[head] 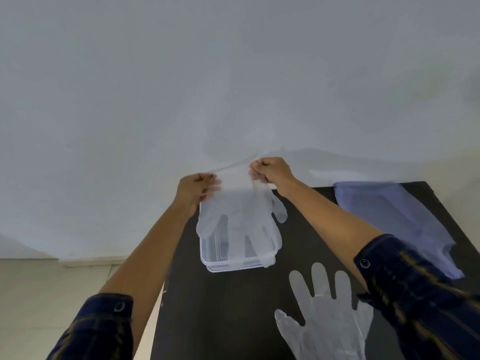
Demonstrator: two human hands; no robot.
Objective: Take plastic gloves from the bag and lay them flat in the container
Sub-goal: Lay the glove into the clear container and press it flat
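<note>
A clear plastic glove (237,211) hangs by its cuff, fingers down, over a clear rectangular container (235,262) on the black table. My left hand (194,189) pinches the cuff's left corner and my right hand (270,171) pinches its right corner, stretching the cuff between them. The glove's fingertips reach into the container and its thumb drapes to the right. A second clear glove (324,315) lies flat on the table nearer to me, fingers pointing away. The pale plastic bag (394,216) lies at the table's right.
The black table (233,307) stands against a white wall; its left edge runs under my left forearm, with pale floor (52,294) beyond. My dark checked sleeves are at the bottom corners.
</note>
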